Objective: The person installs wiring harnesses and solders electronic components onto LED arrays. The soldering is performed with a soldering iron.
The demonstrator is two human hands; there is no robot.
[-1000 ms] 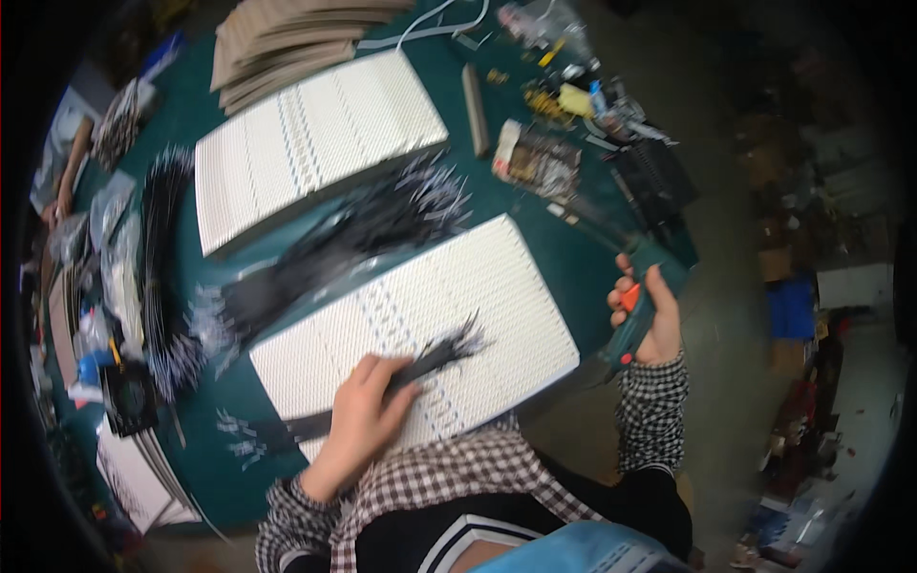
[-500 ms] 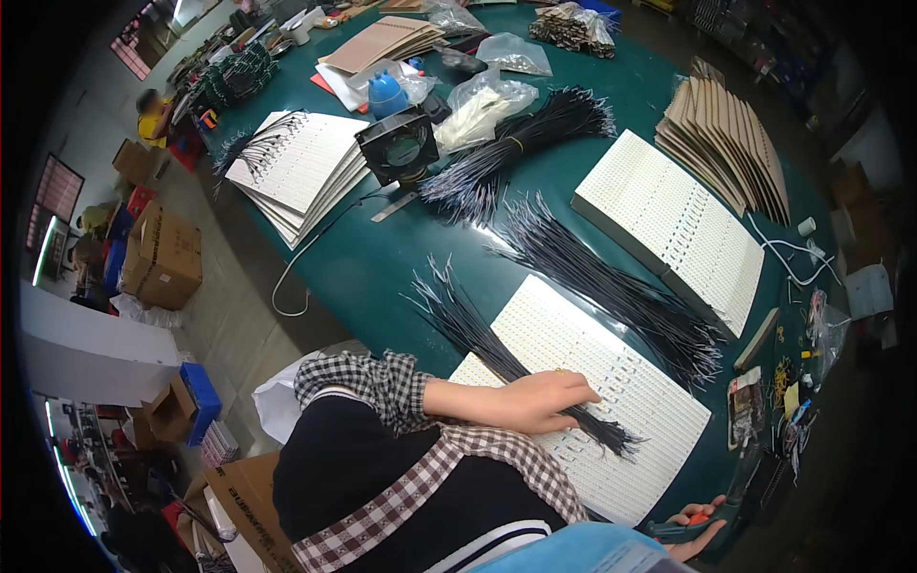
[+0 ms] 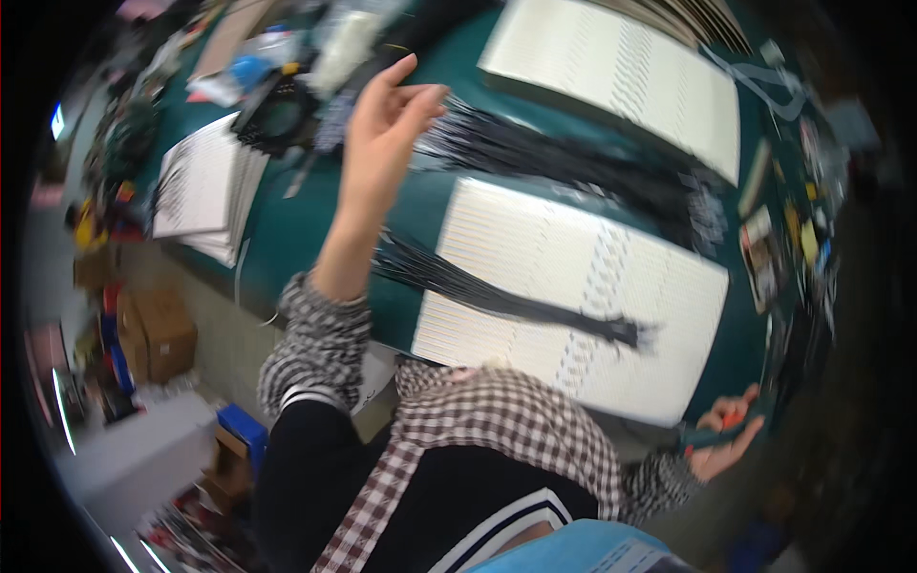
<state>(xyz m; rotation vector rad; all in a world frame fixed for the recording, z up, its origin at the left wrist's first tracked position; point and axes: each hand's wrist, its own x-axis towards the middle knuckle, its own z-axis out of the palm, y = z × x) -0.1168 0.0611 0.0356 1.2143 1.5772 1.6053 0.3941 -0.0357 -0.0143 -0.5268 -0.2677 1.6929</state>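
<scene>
holding a green tool [image 3: 707,438]: right grip [image 3: 724,456]; left grip [image 3: 387,124] near black wires [image 3: 544,148].

At the front of the table [image 3: 310,220], a near board [image 3: 669,315], with a wire bundle [image 3: 535,304] lying across it, one end past the board's left edge. Just behind, a second bundle [image 3: 573,158]; behind that, a board stack [image 3: 611,67]. By the second bundle's left end, the left hand [image 3: 380,143]; cannot tell whether touching. Right of the near board's front corner, a hand tool [image 3: 702,438] in the right hand [image 3: 728,449]. At far left, a sheet pile [image 3: 205,191], with a fan [image 3: 277,115] behind it to the right. On the floor, left of the table, a box [image 3: 158,329].
</scene>
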